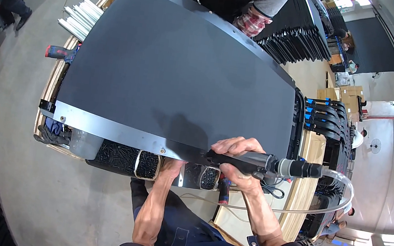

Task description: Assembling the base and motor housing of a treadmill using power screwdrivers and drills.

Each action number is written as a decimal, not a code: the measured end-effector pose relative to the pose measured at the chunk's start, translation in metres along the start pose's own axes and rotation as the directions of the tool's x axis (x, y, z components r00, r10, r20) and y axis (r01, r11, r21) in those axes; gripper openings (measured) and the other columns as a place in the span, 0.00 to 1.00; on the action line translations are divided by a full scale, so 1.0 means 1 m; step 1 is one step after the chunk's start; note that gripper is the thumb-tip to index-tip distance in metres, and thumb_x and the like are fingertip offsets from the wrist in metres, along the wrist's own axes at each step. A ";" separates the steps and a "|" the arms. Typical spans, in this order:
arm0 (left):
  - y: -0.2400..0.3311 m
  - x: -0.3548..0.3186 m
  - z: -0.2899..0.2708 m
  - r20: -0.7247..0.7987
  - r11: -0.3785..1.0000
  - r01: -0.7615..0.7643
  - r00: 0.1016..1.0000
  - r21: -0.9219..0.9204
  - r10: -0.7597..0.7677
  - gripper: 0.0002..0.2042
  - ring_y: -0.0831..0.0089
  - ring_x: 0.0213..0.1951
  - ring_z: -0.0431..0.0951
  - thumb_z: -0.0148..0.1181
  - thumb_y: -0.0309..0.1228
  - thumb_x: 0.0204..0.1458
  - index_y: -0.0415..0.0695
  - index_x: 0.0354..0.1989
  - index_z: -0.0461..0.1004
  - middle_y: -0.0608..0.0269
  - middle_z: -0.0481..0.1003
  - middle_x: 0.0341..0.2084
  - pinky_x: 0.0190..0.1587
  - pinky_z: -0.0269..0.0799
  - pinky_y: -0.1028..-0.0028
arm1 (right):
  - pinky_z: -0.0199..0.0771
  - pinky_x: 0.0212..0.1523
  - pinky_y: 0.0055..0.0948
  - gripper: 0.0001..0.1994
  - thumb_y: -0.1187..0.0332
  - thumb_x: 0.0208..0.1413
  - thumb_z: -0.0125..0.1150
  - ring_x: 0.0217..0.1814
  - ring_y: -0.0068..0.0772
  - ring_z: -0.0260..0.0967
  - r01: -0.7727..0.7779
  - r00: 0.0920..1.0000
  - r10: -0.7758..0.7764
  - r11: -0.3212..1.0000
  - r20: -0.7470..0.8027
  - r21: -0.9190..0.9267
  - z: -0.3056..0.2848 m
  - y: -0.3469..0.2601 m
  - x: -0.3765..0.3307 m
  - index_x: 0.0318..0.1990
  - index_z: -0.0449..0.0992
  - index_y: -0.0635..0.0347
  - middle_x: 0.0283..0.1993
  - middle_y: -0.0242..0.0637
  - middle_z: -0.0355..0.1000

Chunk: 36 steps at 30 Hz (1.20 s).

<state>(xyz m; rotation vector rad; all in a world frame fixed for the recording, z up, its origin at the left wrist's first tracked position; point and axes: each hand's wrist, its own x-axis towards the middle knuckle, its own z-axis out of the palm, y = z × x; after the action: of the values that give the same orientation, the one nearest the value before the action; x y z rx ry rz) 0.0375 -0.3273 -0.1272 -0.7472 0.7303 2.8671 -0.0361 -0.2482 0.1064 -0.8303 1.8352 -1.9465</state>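
Observation:
A large dark grey panel [179,69] lies before me, with a silver-grey strip [99,126] along its near edge. Closed around a dark inline power screwdriver [247,162], my right hand [240,155] rests at the near right of the panel. A clear hose [349,194] curves from the back end of the tool. The tool's front end is at the strip, and its tip is hard to make out. My left hand [172,166] reaches under the strip's near edge, its fingers hidden. Beside it sit containers of black screws [118,157].
Across the panel stands a person with checkered sleeves [253,22]. Cordless drivers lie at the left edge [59,53] and near side [224,191]. White bars [81,18] are stacked at far left. Black frames [327,119] and black panels [296,41] stand to the right.

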 end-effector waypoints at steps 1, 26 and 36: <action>-0.002 -0.001 -0.002 -0.002 1.000 -0.001 1.000 -0.007 0.001 0.16 0.86 0.34 0.74 0.70 0.45 0.54 0.54 0.46 0.76 0.77 0.76 0.35 0.30 0.68 0.80 | 0.76 0.60 0.54 0.19 0.78 0.50 0.74 0.51 0.43 0.77 0.001 1.000 -0.001 1.000 0.027 -0.027 0.002 -0.002 0.002 0.45 0.70 0.58 0.43 0.43 0.76; 0.016 -0.027 -0.052 0.135 0.022 -0.163 0.880 0.986 0.454 0.07 0.47 0.34 0.81 0.54 0.25 0.57 0.38 0.40 0.78 0.46 0.80 0.29 0.39 0.77 0.56 | 0.82 0.50 0.32 0.24 0.85 0.49 0.69 0.50 0.33 0.78 0.024 0.927 -0.114 0.969 -0.357 -0.245 0.039 -0.009 -0.006 0.53 0.69 0.61 0.55 0.43 0.72; 0.084 -0.070 -0.188 -0.061 0.050 0.039 0.807 0.998 0.588 0.14 0.43 0.50 0.77 0.57 0.20 0.59 0.38 0.53 0.76 0.41 0.76 0.51 0.54 0.72 0.53 | 0.76 0.46 0.24 0.17 0.78 0.52 0.70 0.43 0.20 0.74 0.014 0.916 -0.066 0.991 -0.395 -0.134 0.033 -0.014 -0.009 0.48 0.73 0.58 0.43 0.29 0.71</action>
<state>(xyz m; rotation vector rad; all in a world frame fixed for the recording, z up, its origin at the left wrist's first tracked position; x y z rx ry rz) 0.1640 -0.4871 -0.2016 -1.0171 2.7388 1.4174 -0.0065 -0.2667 0.1188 -0.5337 2.2069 -2.1667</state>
